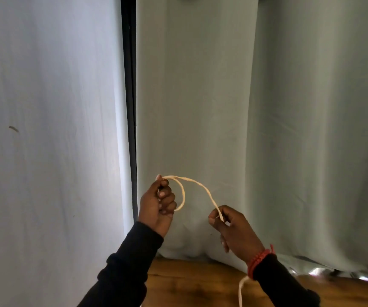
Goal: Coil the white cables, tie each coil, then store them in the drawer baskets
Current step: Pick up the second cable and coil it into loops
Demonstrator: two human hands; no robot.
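The left hand (157, 207) pinches a small loop of white cable (197, 185); the right hand (234, 229) grips the strand. Best feed slack evenly, matching loop sizes.

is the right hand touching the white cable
Touching. The head view shows the right hand pinching the white cable between thumb and fingers; the left hand holds its loop.

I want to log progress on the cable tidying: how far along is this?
Early on. Done: the left hand pinches one small loop of the white cable. In hand: the right hand grips the next stretch, and more cable trails below the wrist. Left: finishing the coil, tying it and storing it; no tie, drawer or basket is in view.
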